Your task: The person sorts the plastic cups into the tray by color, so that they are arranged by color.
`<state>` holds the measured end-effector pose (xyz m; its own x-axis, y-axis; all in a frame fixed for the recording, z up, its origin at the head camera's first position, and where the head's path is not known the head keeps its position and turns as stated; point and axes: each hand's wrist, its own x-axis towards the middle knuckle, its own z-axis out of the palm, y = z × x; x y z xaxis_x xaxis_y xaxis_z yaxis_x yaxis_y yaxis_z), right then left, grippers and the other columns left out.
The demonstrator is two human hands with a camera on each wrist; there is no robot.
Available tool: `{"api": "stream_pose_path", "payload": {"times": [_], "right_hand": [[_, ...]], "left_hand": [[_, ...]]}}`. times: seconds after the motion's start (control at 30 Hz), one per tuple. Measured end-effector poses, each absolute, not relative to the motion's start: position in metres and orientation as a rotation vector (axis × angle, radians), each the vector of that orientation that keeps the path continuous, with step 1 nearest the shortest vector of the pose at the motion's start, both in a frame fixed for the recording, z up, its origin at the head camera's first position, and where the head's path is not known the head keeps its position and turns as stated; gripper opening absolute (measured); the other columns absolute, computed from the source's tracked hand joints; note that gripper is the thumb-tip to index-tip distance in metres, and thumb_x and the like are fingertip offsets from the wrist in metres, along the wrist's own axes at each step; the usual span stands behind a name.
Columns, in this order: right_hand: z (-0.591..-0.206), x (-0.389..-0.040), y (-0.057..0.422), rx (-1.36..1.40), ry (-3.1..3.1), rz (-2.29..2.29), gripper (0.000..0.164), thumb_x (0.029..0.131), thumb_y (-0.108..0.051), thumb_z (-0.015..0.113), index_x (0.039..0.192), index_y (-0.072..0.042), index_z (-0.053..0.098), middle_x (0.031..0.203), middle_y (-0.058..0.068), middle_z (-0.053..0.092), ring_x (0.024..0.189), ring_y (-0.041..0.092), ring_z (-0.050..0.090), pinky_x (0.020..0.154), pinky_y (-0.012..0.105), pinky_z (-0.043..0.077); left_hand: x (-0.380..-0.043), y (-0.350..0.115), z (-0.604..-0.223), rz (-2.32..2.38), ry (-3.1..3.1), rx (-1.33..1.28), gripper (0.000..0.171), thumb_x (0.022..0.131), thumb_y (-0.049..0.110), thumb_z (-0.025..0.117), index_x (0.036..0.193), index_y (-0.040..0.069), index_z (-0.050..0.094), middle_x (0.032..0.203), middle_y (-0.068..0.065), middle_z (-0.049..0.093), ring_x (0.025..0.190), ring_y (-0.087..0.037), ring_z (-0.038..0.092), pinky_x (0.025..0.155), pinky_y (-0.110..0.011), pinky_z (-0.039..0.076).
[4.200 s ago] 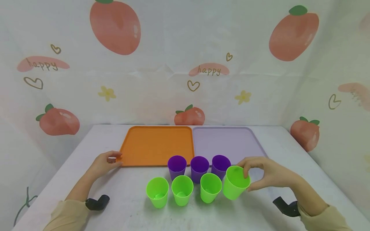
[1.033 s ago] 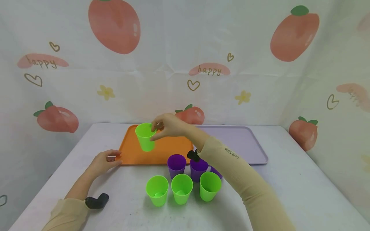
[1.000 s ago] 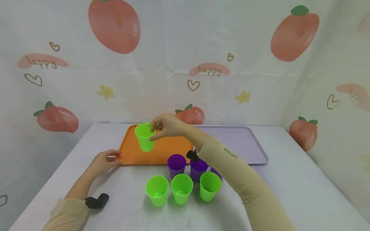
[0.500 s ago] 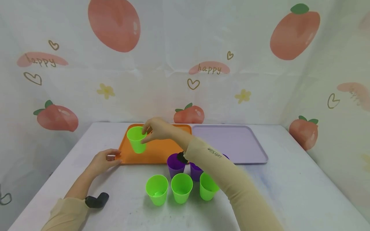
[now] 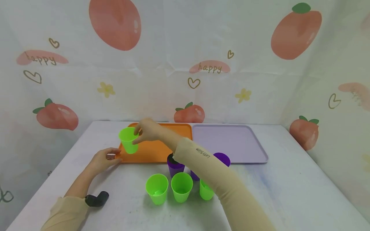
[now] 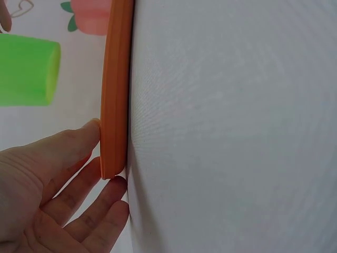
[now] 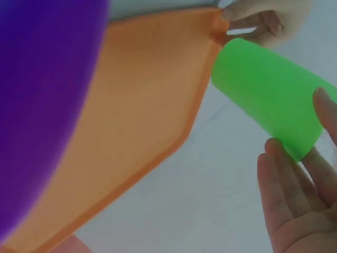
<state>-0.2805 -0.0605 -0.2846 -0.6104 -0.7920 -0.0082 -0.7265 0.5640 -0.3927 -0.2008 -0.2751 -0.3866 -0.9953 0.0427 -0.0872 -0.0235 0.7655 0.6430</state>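
So I'm standing here watching, and the right hand (image 5: pixel 147 130) has a green cup (image 5: pixel 128 144) pinched near its rim, up in the air above the left end of the orange tray (image 5: pixel 157 150) — mouth up, base not touching anything. My guess is the high grip is to keep the fingers out of the way of the base. The left hand (image 5: pixel 102 159) has its thumb and fingers around the orange tray's near left corner, probably just so it doesn't slide. Three other green cups (image 5: pixel 182 189) stand in a row on the near side of the orange tray, with three purple cups (image 5: pixel 175 170) between them and its right end, I'd guess lined up like that for easy grabbing, though the right sleeve (image 5: pixel 208 170) hides parts of some. A lilac tray (image 5: pixel 231 144) sits right against the orange tray's right side. Everything looks like plain plastic: smooth, thin-walled cups that narrow toward the base, and flat trays with low raised rims and rounded corners. The table (image 5: pixel 121 208) under the orange tray is white with a few faint smudges, and the fruit-print backdrop (image 5: pixel 162 38) behind it looks like creased fabric.
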Motion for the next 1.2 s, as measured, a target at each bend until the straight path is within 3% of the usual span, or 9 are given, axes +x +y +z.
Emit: {"api": "stream_pose_path", "payload": {"times": [0.33, 0.8, 1.2], "right_hand": [[-0.291, -0.272, -0.074, -1.170, 2.641, -0.418, 0.038, 0.079, -0.030, 0.074, 0.108, -0.005, 0.070, 0.108, 0.004, 0.070, 0.089, 0.010, 0.065, 0.065, 0.007, 0.046], [-0.291, -0.281, -0.067, -1.151, 2.596, -0.363, 0.038, 0.080, -0.028, 0.073, 0.111, -0.006, 0.068, 0.114, 0.004, 0.067, 0.097, 0.013, 0.064, 0.076, 0.013, 0.049], [-0.298, -0.284, -0.065, -1.094, 2.557, -0.244, 0.041, 0.082, -0.028, 0.072, 0.117, -0.008, 0.065, 0.122, 0.002, 0.064, 0.115, 0.017, 0.057, 0.093, 0.020, 0.048]], "left_hand": [[-0.202, -0.277, -0.388, 1.026, 2.856, 0.002, 0.049, 0.087, 0.021, 0.065, 0.125, -0.006, 0.051, 0.128, -0.030, 0.051, 0.112, -0.046, 0.053, 0.092, -0.051, 0.050], [-0.201, -0.276, -0.387, 1.044, 2.866, 0.028, 0.050, 0.086, 0.024, 0.066, 0.124, -0.004, 0.052, 0.127, -0.029, 0.052, 0.112, -0.044, 0.054, 0.092, -0.050, 0.050], [-0.201, -0.276, -0.387, 1.039, 2.880, 0.016, 0.051, 0.084, 0.025, 0.068, 0.123, -0.005, 0.053, 0.125, -0.029, 0.053, 0.109, -0.043, 0.055, 0.091, -0.049, 0.051]]}}
